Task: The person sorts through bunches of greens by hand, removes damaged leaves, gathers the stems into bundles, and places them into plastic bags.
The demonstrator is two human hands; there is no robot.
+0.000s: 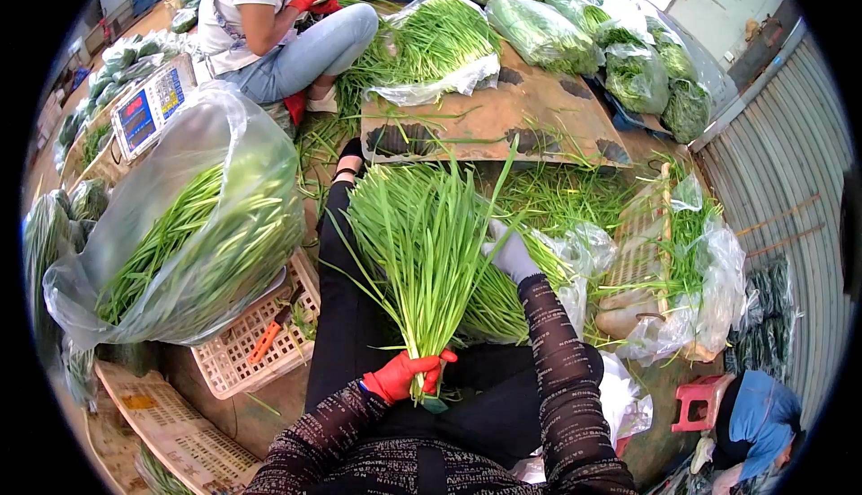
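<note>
My left hand [401, 377], in a red glove, is closed round the pale stem ends of a bunch of garlic chives [426, 252]. The bunch stands upright over my lap with its leaves fanned out at the top. A small dark green piece [435, 404] shows just below that hand; I cannot tell what it is. My right hand [514, 255], in a grey glove, is at the right side of the leaves with its fingers apart, partly hidden by them. Beneath it lie more loose garlic chives [496, 313] beside my leg.
A large clear bag [260, 149] of chives stands at left over a plastic crate [310, 302] holding an orange-handled tool [266, 340]. Ahead is a wooden board [467, 131] with chives. A scale [148, 113] and a seated person [260, 23] are upper left; another person [763, 419] is lower right.
</note>
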